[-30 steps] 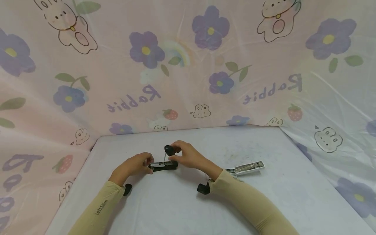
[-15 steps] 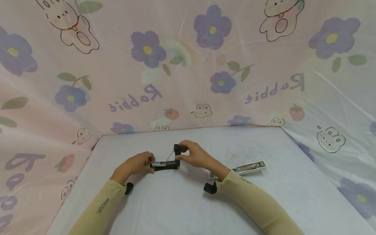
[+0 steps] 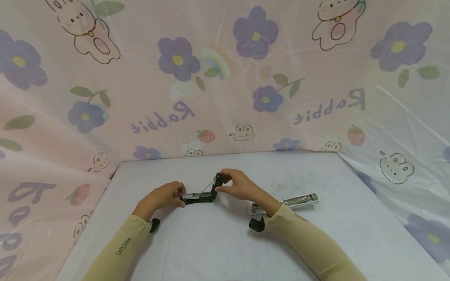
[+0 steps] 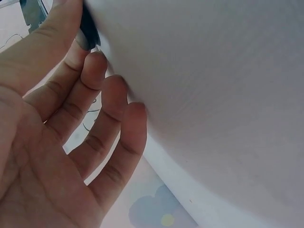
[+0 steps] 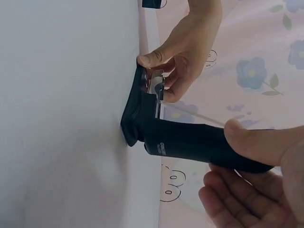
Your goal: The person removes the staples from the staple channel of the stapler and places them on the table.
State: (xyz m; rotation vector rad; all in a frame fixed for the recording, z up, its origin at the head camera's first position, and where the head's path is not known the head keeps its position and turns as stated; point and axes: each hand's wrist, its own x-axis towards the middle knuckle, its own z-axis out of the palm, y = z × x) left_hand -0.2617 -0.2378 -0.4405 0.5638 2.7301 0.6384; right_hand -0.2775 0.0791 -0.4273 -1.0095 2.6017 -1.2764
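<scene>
A black stapler stands on the white table in the head view, its top cover swung up nearly upright at the right end. A thin metal rod slants from the metal staple channel to the cover. My left hand grips the stapler's left end between thumb and fingers; in the left wrist view its other fingers reach down by the tabletop. My right hand pinches the raised cover near its tip, thumb on one side, as the right wrist view shows.
To the right, partly behind my right forearm, lies a long white case with shiny metal parts inside. Black wrist-camera mounts jut from the right sleeve and left sleeve. A patterned curtain hangs behind the table.
My right hand has moved right, swinging the stapler's cover further back to nearly upright, and the rod now leans more. The left hand keeps its grip on the stapler's left end.
</scene>
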